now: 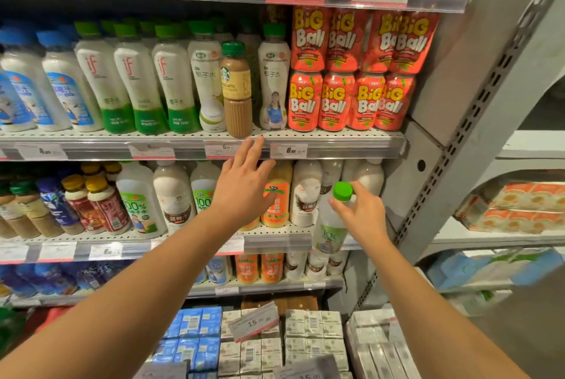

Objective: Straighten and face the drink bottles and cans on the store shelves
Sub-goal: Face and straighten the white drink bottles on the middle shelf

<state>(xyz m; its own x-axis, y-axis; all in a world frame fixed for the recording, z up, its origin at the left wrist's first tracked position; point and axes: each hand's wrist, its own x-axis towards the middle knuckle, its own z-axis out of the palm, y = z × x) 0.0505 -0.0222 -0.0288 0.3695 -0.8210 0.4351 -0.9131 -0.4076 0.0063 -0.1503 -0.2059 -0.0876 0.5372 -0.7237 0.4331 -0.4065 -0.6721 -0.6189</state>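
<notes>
My right hand (362,213) grips the neck of a clear coconut-water bottle with a green cap (331,223), held upright in front of the middle shelf's right end. My left hand (246,183) is raised with straight fingers, its tips just below the upper shelf edge (336,146). Right above those fingertips a brown Starbucks latte bottle (237,88) with a green cap stands at the shelf front, among white coconut-water bottles (273,79). Red Big Ball cans (351,100) are stacked two high to the right.
The middle shelf (275,239) holds coconut and orange drink bottles (275,195). A grey perforated upright (452,140) bounds the shelves on the right. Stacked carton packs (305,336) sit on the floor level below. Price tags line every shelf edge.
</notes>
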